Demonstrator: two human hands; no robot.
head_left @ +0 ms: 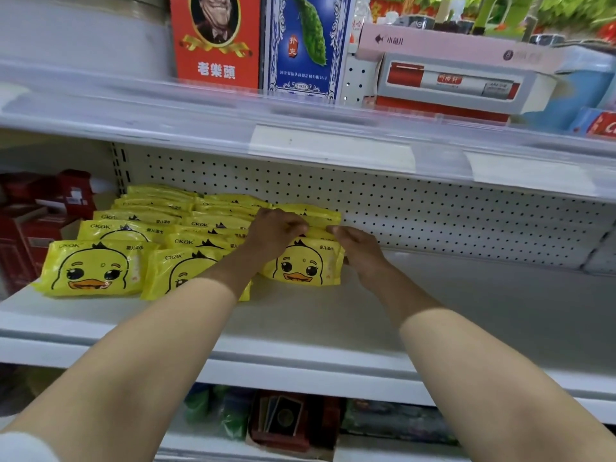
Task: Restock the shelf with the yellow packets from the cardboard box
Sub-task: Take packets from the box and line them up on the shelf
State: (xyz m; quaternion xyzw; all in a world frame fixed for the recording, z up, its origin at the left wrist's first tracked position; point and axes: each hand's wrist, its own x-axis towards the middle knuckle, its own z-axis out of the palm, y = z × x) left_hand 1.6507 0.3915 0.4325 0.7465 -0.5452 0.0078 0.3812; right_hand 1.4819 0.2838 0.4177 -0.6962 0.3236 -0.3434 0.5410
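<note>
Yellow packets (96, 268), each printed with a duck face, lie in three overlapping rows on the left half of the white shelf (433, 295), the right row's front packet (303, 265) seemingly propped more upright.

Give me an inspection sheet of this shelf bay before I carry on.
Surface: white shelf, bare to the right of the stock.
Job's things: yellow packets in three rows at the left; cardboard box not in view.
Clutter: nothing seen.
Grips: left hand and right hand each hold the top edge of the front packet in the right-hand row.
Cables: nothing seen.
Surroundings: red boxes at the left, pegboard behind, printed boxes on the shelf above.
</note>
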